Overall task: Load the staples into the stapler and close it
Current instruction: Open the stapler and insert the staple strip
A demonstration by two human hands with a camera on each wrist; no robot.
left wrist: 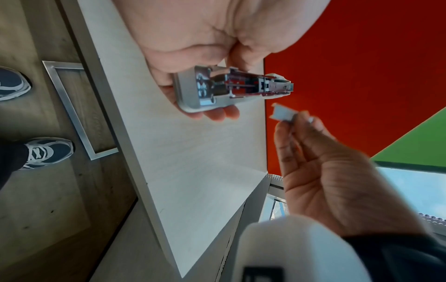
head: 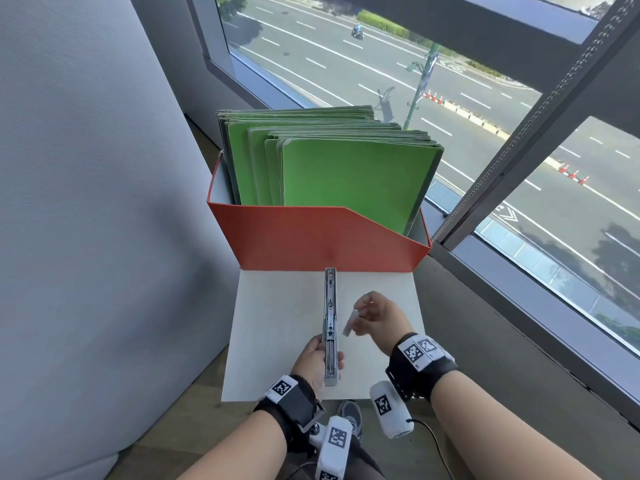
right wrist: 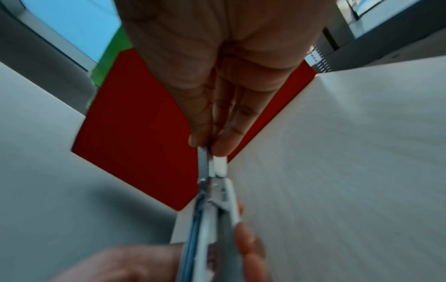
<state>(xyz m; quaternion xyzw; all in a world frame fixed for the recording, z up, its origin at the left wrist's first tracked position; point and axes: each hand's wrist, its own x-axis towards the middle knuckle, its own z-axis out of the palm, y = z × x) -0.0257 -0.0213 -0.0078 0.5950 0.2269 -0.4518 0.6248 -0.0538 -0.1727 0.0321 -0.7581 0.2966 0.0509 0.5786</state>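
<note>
The silver stapler (head: 330, 323) is swung fully open into one long strip above the white table (head: 277, 323). My left hand (head: 317, 362) grips its near end, fingers curled round the body (left wrist: 205, 93). Its open metal channel (left wrist: 265, 85) faces up. My right hand (head: 377, 320) pinches a short strip of staples (head: 349, 323) between thumb and fingertips, just right of the stapler's middle and apart from it. The left wrist view shows the strip (left wrist: 282, 113) a little below the stapler's tip. From the right wrist the strip (right wrist: 218, 166) hangs right over the stapler (right wrist: 212, 219).
A red file box (head: 318, 237) full of green folders (head: 346, 171) stands at the table's far edge, just beyond the stapler's tip. A window (head: 519, 150) runs along the right, a grey wall (head: 86, 202) on the left. My shoes (left wrist: 43, 150) stand on the wooden floor below.
</note>
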